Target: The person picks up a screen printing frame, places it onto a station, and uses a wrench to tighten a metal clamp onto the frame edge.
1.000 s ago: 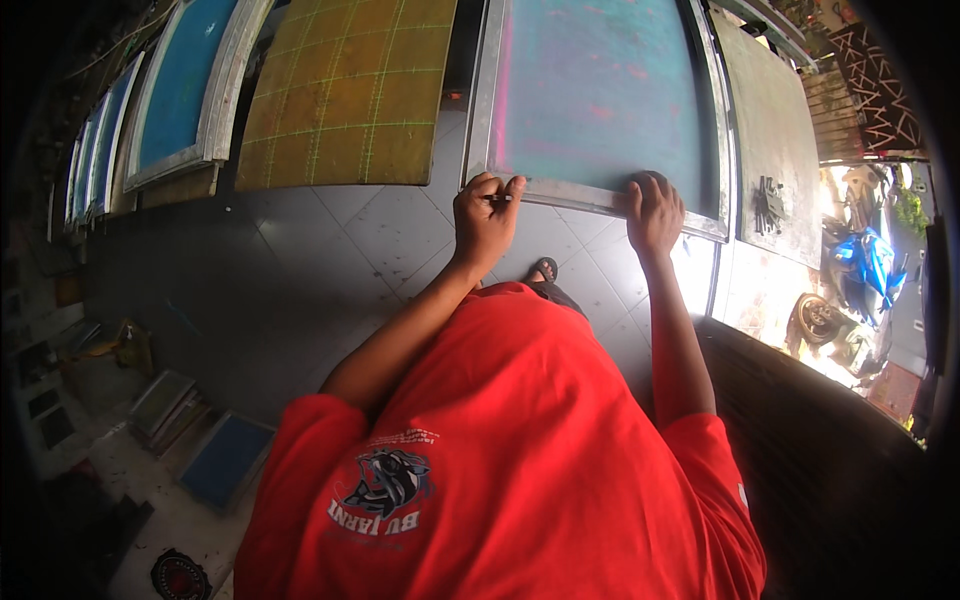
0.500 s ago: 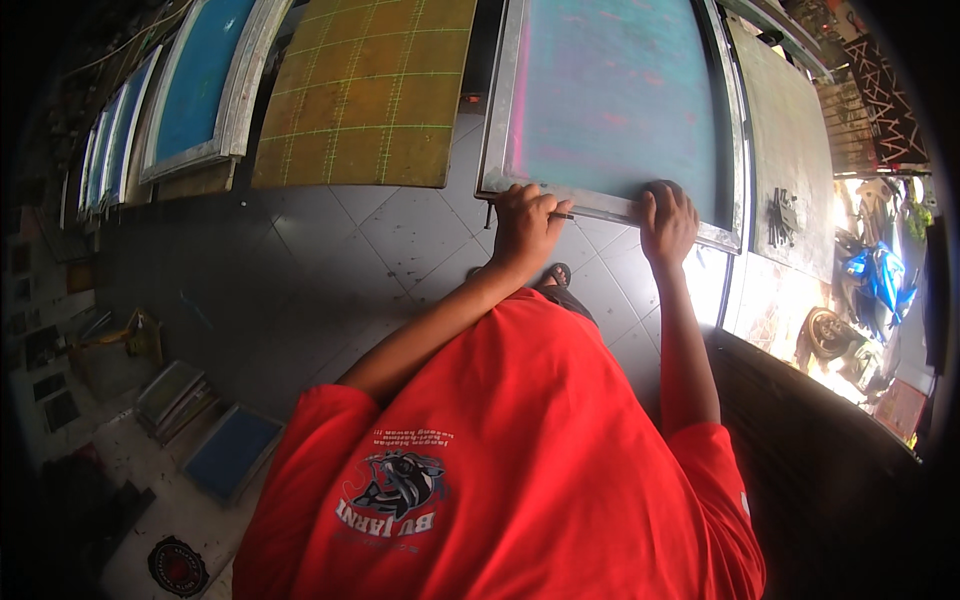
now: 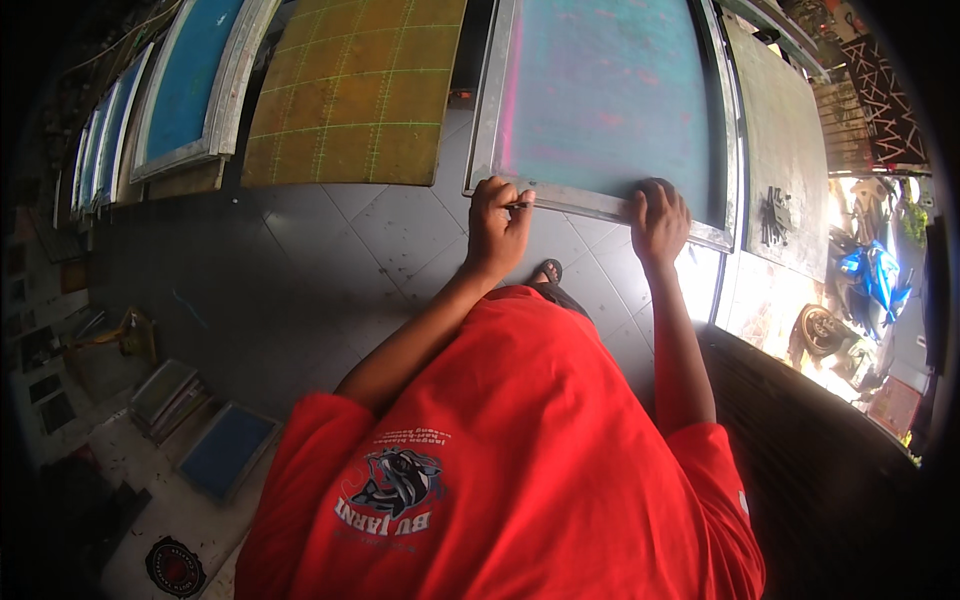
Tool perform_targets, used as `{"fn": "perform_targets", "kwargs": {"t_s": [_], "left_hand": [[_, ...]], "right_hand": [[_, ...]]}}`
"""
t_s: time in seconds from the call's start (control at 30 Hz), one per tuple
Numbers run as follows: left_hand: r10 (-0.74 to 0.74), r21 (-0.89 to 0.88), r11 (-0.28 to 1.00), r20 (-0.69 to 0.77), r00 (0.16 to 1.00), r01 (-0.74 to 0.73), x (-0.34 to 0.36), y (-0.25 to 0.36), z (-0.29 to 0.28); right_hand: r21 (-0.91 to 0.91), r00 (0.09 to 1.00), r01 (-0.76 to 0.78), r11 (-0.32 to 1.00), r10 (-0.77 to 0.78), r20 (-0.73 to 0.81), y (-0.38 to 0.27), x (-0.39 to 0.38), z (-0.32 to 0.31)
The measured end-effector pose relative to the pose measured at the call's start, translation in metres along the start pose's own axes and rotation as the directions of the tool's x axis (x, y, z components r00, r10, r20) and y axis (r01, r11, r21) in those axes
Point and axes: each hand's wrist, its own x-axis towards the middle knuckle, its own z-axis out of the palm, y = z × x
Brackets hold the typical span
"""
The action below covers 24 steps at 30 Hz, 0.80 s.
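Note:
In front of me lies a screen-printing frame with metal edges and a teal mesh, which has a pink band along its left side. My left hand is closed at the frame's near left corner. A small dark rod pokes out between its thumb and fingers; the rest of the rod is hidden. My right hand grips the near edge of the same frame towards its right end, fingers laid over the top and curled.
Left of the frame stands a brown board with green grid lines, then another blue screen frame. A pale board stands at right. Grey floor tiles lie below. Framed screens rest at lower left.
My left hand has shifted slightly left along the near edge towards the corner, and the rod shows less. My right hand stays on the frame. The whole view has moved a little.

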Motion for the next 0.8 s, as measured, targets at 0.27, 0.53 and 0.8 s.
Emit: {"fn": "perform_targets", "kwargs": {"t_s": [0.27,0.53,0.8], "left_hand": [[-0.517,-0.724,0.607,-0.046,0.855,0.329,0.008,-0.019,-0.036],[-0.537,-0.803,0.499,0.01,0.843,0.328,0.012,-0.027,-0.039],[-0.04,-0.085,0.995,0.056,0.998,0.045,0.004,-0.012,-0.01]], "right_hand": [[0.003,1.0,0.01,1.0,-0.01,0.006,-0.001,0.002,-0.001],[0.001,1.0,0.008,1.0,-0.008,-0.003,0.002,0.001,0.0],[-0.001,1.0,0.002,1.0,-0.002,0.005,-0.002,0.002,-0.001]]}}
